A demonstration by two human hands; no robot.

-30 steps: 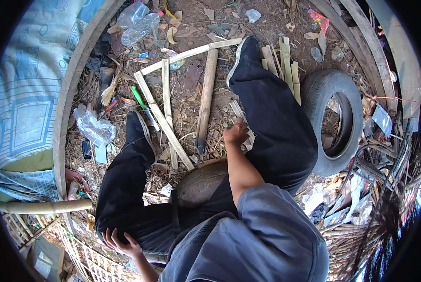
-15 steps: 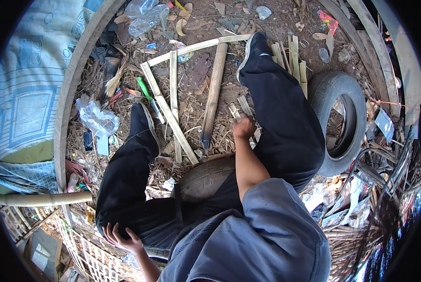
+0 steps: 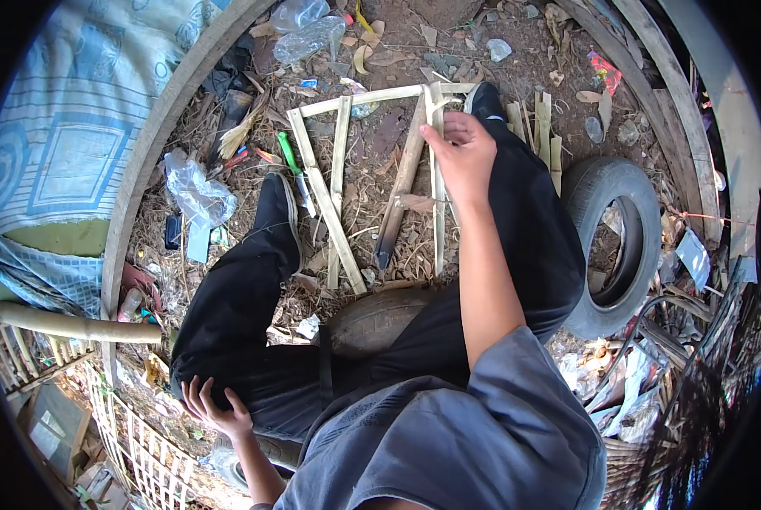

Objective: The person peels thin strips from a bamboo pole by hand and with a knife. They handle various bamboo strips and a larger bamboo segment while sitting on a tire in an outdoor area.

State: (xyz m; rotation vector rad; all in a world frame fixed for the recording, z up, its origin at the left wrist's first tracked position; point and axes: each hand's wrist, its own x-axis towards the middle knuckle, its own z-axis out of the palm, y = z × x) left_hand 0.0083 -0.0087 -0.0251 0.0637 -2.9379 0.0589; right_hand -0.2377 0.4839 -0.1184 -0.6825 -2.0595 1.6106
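Note:
My right hand (image 3: 463, 153) is raised in front of me, gripping a thin pale bamboo strip (image 3: 437, 212) that runs from the hand down to the ground between my legs. My left hand (image 3: 215, 410) rests with fingers spread on my left thigh, holding nothing. Several split bamboo strips (image 3: 325, 200) lie crossed on the dirt in front of me, and a thicker brown bamboo piece (image 3: 400, 191) lies beside the held strip. I sit on a tyre (image 3: 372, 319) with both legs in dark trousers stretched forward.
A second tyre (image 3: 618, 246) lies at my right. More cut bamboo pieces (image 3: 543, 132) lie past my right foot. Clear plastic bags (image 3: 195, 194), a green-handled tool (image 3: 288, 153) and litter cover the ground at left. A patterned blue cloth (image 3: 66, 144) lies beyond a curved wooden rim (image 3: 155, 136).
My right hand has risen from the ground near my knee, lifting a thin bamboo strip up and forward. The left hand stays on my thigh.

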